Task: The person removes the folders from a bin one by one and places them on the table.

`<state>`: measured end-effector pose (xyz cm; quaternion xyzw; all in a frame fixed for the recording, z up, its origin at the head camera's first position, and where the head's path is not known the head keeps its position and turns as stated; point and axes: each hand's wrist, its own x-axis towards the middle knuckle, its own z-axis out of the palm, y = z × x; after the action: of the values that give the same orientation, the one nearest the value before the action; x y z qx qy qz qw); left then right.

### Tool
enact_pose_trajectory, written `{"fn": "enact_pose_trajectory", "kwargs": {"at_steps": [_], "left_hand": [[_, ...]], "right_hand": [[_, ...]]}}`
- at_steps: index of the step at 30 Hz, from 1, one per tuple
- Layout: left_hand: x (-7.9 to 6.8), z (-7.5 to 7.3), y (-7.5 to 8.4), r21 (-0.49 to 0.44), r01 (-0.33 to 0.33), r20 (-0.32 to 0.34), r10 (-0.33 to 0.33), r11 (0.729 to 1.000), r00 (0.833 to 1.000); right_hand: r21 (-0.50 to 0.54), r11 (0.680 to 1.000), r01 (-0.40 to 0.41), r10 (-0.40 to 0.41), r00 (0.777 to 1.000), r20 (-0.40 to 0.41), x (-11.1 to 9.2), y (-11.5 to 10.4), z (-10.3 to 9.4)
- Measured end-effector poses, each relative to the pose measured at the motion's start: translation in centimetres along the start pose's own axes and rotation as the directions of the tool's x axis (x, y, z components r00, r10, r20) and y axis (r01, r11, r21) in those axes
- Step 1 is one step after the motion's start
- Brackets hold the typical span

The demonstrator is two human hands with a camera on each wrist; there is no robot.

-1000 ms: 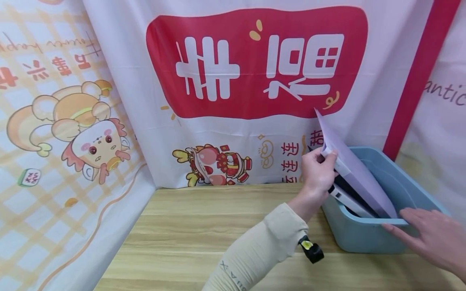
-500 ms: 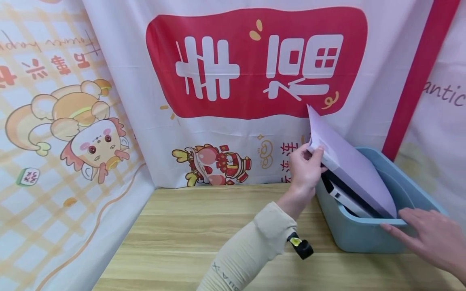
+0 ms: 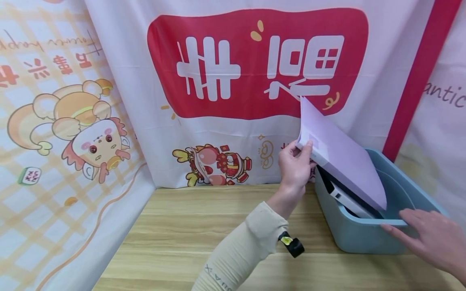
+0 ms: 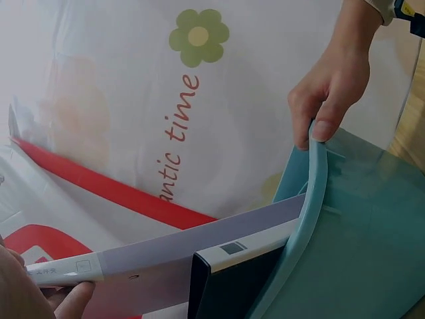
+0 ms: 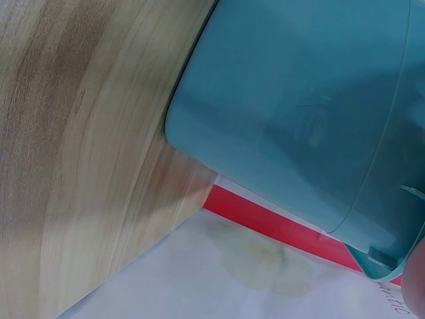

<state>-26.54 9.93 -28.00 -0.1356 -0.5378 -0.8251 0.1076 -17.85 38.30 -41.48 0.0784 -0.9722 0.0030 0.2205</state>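
My left hand (image 3: pixel 295 165) pinches the spine of a light purple file folder (image 3: pixel 342 157). The folder leans out over the left side of a blue plastic bin (image 3: pixel 367 236), its lower end still inside. In the left wrist view the folder's white spine label (image 4: pixel 66 269) shows by the thumb. Under it, a second binder, black with a white spine (image 3: pixel 351 202), rests tilted in the bin. My right hand (image 3: pixel 429 238) grips the bin's near rim, thumb outside, seen also in the left wrist view as a hand (image 4: pixel 332 90) over the rim.
The bin stands on a wood-grain table (image 3: pixel 174 242), near its right back part. Behind hangs a printed white curtain (image 3: pixel 138 101) with a red panel (image 3: pixel 255 64). Another printed cloth (image 3: pixel 54 141) hangs on the left.
My left hand has moved left and slightly up, drawing the purple folder with it, so its lower end has shifted away from the near rim. The right hand keeps its place on the rim.
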Motion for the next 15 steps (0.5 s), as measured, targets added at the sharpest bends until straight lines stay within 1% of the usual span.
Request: {"fn": "enact_pose_trajectory", "kwargs": {"at_steps": [3, 8, 10, 15], "left_hand": [[0.0, -0.3, 0.0, 0.006, -0.006, -0.005, 0.006, 1.0, 1.0], [0.0, -0.9, 0.0, 0.024, -0.014, -0.002, 0.014, 1.0, 1.0], [0.0, -1.2, 0.1, 0.02, -0.014, 0.002, 0.014, 1.0, 1.0], [0.2, -1.9, 0.3, -0.009, -0.007, 0.01, 0.007, 1.0, 1.0]], "right_hand": [[0.002, 1.0, -0.002, 0.002, 1.0, 0.009, 0.0, 0.0, 0.0], [0.002, 1.0, -0.014, 0.014, 0.999, 0.047, 0.0, -0.1, 0.0], [0.004, 1.0, -0.017, 0.016, 0.998, 0.063, 0.0, 0.0, -0.1], [0.002, 1.0, -0.02, 0.02, 0.997, 0.072, 0.1, -0.1, -0.1]]}}
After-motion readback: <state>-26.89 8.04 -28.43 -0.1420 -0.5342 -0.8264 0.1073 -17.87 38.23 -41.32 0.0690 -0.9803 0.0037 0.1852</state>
